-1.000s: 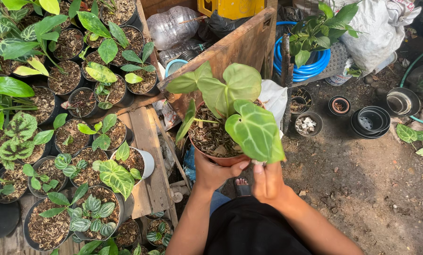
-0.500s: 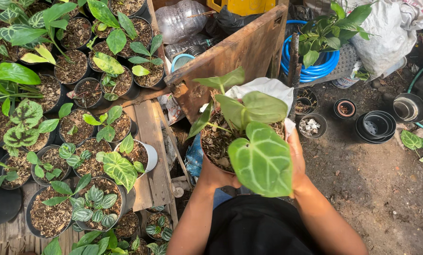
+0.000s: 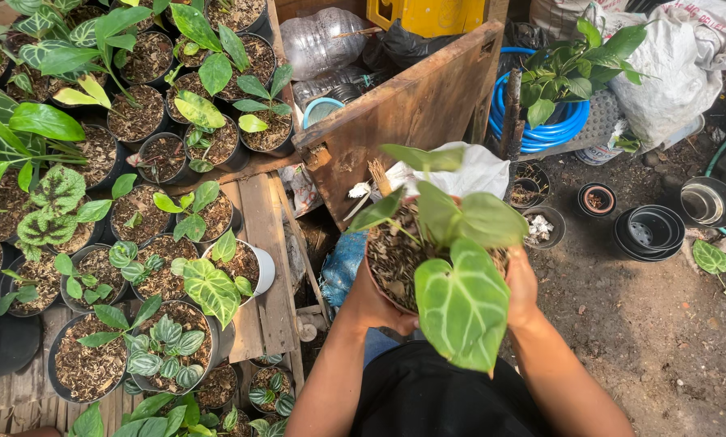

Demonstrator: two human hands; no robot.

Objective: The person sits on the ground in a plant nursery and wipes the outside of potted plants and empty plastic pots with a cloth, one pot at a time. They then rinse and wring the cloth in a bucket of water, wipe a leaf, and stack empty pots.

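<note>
Pot [image 3: 391, 267] held up in front of the chest, between wooden crate [image 3: 403, 113] and my lap. Left hand [image 3: 371, 303] cups the pot's left wall, right hand [image 3: 521, 283] the right; fingers wrap behind, I cannot tell their spread. Loose bark fill, likely fairly light, spills if tipped. Big veined leaf [image 3: 462, 303] soft, tears easily; I'd grip the pot wall, never the stems

The big veined leaf [image 3: 462, 303] hides most of the pot [image 3: 379, 279] and the fingers of the right hand [image 3: 521, 287]. The left hand [image 3: 371, 303] shows only its back. The yellow crate [image 3: 426, 14] is cut off by the top edge.
</note>
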